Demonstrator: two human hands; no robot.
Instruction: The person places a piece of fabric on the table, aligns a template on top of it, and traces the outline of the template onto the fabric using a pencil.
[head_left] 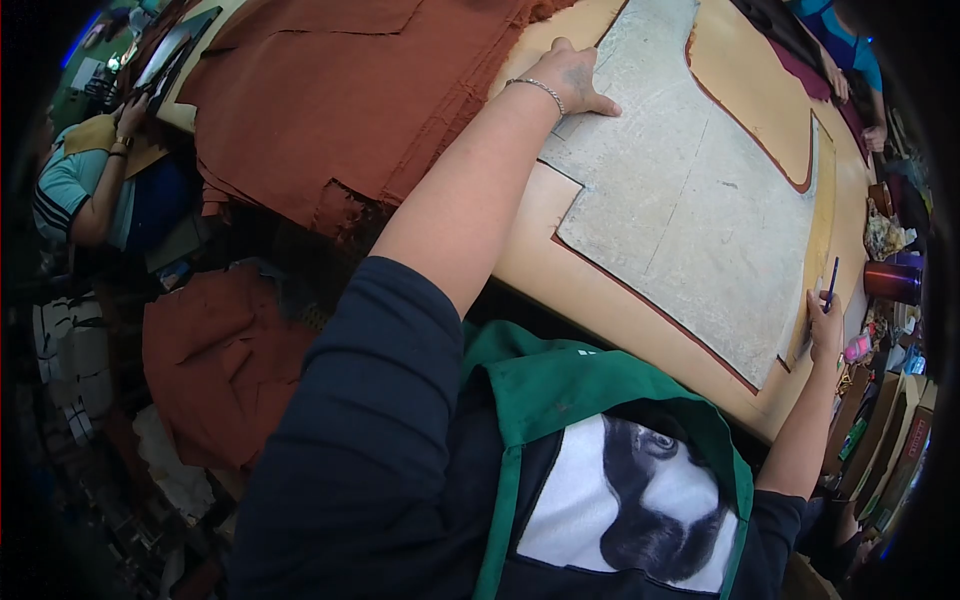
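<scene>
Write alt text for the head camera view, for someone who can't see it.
A person's left hand presses on a large gray pattern sheet laid over reddish-brown material on a tan table; their right hand holds a pen by its edge. Reddish-brown cloth is piled alongside.

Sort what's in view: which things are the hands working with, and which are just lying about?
In use:
- grey template, under the left hand
- dark pen, in the right hand

Apparently lying about:
- shiny cylinder
- pink item
- cardboard
</scene>
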